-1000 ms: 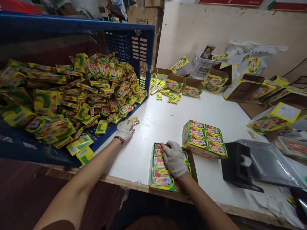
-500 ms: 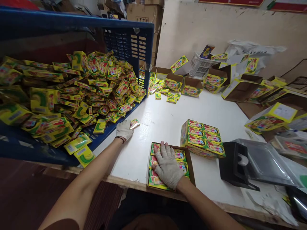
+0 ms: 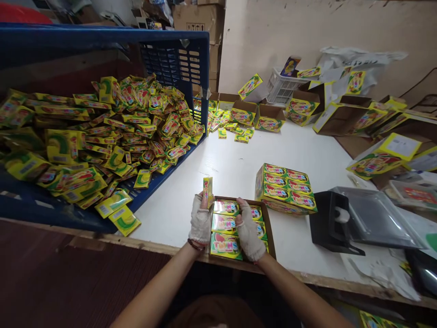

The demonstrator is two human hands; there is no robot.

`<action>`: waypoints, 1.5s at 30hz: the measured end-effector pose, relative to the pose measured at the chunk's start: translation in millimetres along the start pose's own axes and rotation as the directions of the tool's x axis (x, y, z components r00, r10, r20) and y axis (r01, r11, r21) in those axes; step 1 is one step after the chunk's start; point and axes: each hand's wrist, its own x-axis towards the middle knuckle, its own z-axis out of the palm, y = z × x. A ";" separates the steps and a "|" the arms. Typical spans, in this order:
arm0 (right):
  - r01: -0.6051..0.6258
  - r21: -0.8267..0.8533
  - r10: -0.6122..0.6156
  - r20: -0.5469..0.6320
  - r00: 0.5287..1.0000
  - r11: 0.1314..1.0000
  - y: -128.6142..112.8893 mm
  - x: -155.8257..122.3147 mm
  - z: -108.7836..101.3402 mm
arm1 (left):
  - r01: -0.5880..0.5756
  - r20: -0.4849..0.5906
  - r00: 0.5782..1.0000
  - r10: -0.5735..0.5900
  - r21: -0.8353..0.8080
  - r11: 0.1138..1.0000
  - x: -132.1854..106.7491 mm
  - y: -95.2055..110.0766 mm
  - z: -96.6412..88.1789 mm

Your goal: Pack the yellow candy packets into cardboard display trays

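My left hand (image 3: pixel 200 221), in a pale work glove with bare fingertips, is closed on a small yellow crayon box (image 3: pixel 207 189) held upright. It is at the left edge of an open carton (image 3: pixel 271 232) at the table's front. Inside that carton, several green and yellow boxes marked TWINS (image 3: pixel 225 245) lie in rows. My right hand (image 3: pixel 251 234), gloved the same way, rests over the boxes, thumb and forefinger apart; its other fingers are partly hidden. Just beyond it stands a second carton (image 3: pixel 286 189) filled with the same boxes.
To the left, a blue crate (image 3: pixel 201 59) lies tipped on its side, heaped with small yellow boxes (image 3: pixel 146 118). Open cartons (image 3: pixel 269 120) line the table's back. A black tape dispenser (image 3: pixel 329 223) and a clear plastic tray (image 3: pixel 375 218) are at the right.
My left hand has brought the small box from beside the crate to the carton's left edge and turned it upright. My right hand has lifted from lying flat, its fingers now more bent.
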 end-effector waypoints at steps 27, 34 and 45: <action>-0.427 0.676 0.099 0.467 0.879 0.600 -74.8 43.8 -99.3 | 0.706 0.710 0.594 -0.377 -0.235 0.668 -38.3 62.6 28.7; 0.176 -0.209 -0.039 0.534 0.844 0.962 -43.0 15.4 -121.8 | -0.270 0.252 0.953 0.168 0.459 0.846 -25.8 49.7 -41.2; 0.266 -0.425 -0.051 0.453 0.890 0.865 -10.5 -25.7 -68.3 | -0.864 0.887 0.444 0.123 0.389 0.320 -53.8 23.0 -25.8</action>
